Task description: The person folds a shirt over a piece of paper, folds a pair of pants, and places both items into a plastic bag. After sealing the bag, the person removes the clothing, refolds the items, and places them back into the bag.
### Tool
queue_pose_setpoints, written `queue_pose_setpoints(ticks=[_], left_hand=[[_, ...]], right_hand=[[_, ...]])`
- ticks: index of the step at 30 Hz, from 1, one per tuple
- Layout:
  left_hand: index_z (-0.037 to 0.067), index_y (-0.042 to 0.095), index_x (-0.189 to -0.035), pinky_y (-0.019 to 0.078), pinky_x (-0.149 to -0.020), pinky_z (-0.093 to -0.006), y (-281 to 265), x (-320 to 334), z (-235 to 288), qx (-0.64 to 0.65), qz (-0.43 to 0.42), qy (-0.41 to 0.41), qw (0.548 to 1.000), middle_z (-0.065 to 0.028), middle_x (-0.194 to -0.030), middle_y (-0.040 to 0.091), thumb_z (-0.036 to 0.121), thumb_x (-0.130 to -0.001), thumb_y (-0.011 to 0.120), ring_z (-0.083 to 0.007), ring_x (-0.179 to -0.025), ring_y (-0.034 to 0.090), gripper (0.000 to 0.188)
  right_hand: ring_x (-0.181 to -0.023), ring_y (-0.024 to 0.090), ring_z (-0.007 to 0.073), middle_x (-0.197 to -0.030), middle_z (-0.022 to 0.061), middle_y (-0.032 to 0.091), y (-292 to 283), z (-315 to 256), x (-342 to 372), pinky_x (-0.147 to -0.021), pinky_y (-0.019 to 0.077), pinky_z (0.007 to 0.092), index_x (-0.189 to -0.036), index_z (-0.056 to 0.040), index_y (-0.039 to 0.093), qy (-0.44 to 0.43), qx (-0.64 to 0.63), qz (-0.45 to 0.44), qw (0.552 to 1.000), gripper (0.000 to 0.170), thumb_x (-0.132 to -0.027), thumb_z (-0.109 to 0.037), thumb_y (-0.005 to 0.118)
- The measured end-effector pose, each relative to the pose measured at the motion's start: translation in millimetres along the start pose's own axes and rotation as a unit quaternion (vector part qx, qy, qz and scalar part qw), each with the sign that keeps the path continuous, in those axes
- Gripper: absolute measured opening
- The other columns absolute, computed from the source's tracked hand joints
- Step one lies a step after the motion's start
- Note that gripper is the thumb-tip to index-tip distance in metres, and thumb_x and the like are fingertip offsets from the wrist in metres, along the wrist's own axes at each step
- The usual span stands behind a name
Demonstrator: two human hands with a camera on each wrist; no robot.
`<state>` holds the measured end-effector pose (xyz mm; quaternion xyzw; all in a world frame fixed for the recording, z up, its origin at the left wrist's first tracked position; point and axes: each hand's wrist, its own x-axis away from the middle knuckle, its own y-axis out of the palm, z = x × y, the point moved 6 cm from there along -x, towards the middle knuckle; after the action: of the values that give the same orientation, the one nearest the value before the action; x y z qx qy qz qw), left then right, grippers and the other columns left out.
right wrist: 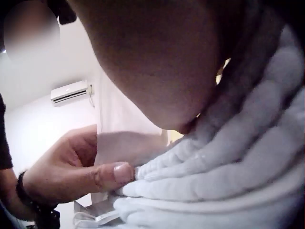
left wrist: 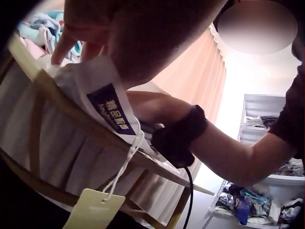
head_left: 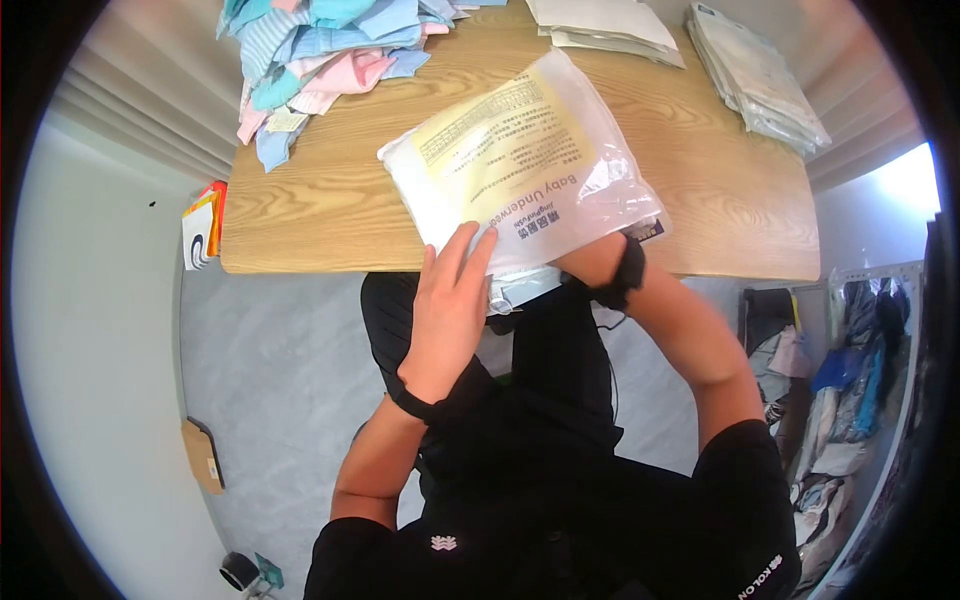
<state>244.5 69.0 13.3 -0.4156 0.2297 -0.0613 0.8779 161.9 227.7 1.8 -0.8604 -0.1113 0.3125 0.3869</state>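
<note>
A printed plastic bag point(head_left: 535, 150) marked "Baby Underwear" lies at the table's front edge, its mouth toward the person. The left hand point(head_left: 447, 305) holds the bag's near-left edge, fingers on top. In the right wrist view its thumb point(right wrist: 121, 172) presses by the folded garments point(right wrist: 228, 162), pale and stacked in several layers inside. The right hand point(head_left: 592, 260) reaches into the bag's mouth, its fingers hidden under the film; I cannot tell whether they grip anything. A dark blue label point(left wrist: 112, 109) shows on the bag in the left wrist view.
Colourful baby clothes point(head_left: 330, 50) are heaped at the table's back left. Flat white packages point(head_left: 605, 30) and a stack of clear bags point(head_left: 755, 80) lie at the back right. A yellow tag point(left wrist: 95, 210) hangs on a string. Shelves point(head_left: 850, 370) with clothes stand at right.
</note>
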Motion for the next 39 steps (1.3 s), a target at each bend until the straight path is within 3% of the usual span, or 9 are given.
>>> queue_pose_setpoints(ticks=[9, 17, 31, 34, 37, 39], left_hand=[[0.012, 0.063, -0.140, 0.0406, -0.115, -0.0559, 7, -8, 1, -0.048, -0.031, 0.036, 0.998, -0.0166, -0.143, 0.055, -0.015, -0.083, 0.059, -0.0404, -0.131, 0.054, 0.063], [0.012, 0.061, -0.142, 0.0387, -0.116, -0.0571, -4, -25, 0, -0.075, -0.024, 0.035, 0.996, -0.0170, -0.145, 0.053, -0.016, -0.081, 0.058, -0.0406, -0.132, 0.053, 0.067], [0.016, 0.060, -0.145, 0.0338, -0.116, -0.0637, -1, -20, -9, -0.114, -0.066, 0.036, 0.991, -0.0177, -0.151, 0.048, -0.017, -0.080, 0.054, -0.0385, -0.140, 0.047, 0.073], [0.016, 0.058, -0.146, 0.0326, -0.115, -0.0662, 6, -16, -5, -0.114, -0.060, 0.001, 0.992, -0.0182, -0.153, 0.047, -0.015, -0.081, 0.056, -0.0391, -0.142, 0.046, 0.073], [0.009, 0.059, -0.140, 0.0309, -0.114, -0.0696, 7, -15, -6, -0.135, -0.054, -0.018, 0.989, -0.0182, -0.152, 0.047, -0.008, -0.085, 0.060, -0.0393, -0.143, 0.044, 0.058], [0.007, 0.060, -0.135, 0.0286, -0.114, -0.0714, 3, -14, -9, -0.138, -0.045, -0.041, 0.989, -0.0178, -0.150, 0.048, -0.003, -0.085, 0.064, -0.0393, -0.143, 0.044, 0.051]], right_hand=[[-0.125, 0.058, 0.0328, -0.136, 0.0178, 0.060, -13, 63, 4, -0.107, 0.0461, 0.0474, -0.144, -0.0068, 0.051, 0.119, -0.036, 0.096, 0.988, 0.052, -0.100, -0.033, 0.059], [-0.124, 0.058, 0.0330, -0.136, 0.0182, 0.060, 8, 91, -25, -0.106, 0.0464, 0.0476, -0.145, -0.0062, 0.051, 0.139, -0.065, 0.119, 0.981, 0.053, -0.100, -0.032, 0.060], [-0.124, 0.059, 0.0334, -0.135, 0.0189, 0.060, 16, 97, -47, -0.106, 0.0468, 0.0478, -0.146, -0.0052, 0.049, 0.153, -0.076, 0.112, 0.979, 0.053, -0.100, -0.029, 0.061], [-0.123, 0.059, 0.0334, -0.135, 0.0190, 0.060, 20, 101, -38, -0.106, 0.0469, 0.0479, -0.146, -0.0050, 0.049, 0.162, -0.113, 0.113, 0.974, 0.054, -0.100, -0.029, 0.062], [-0.123, 0.059, 0.0335, -0.135, 0.0192, 0.060, 17, 83, -11, -0.106, 0.0470, 0.0479, -0.146, -0.0048, 0.049, 0.150, -0.155, 0.126, 0.968, 0.054, -0.100, -0.028, 0.062], [-0.120, 0.060, 0.0349, -0.132, 0.0192, 0.061, -8, 39, -4, -0.104, 0.0474, 0.0481, -0.143, -0.0051, 0.052, 0.104, -0.042, 0.121, 0.986, 0.052, -0.097, -0.025, 0.064]])
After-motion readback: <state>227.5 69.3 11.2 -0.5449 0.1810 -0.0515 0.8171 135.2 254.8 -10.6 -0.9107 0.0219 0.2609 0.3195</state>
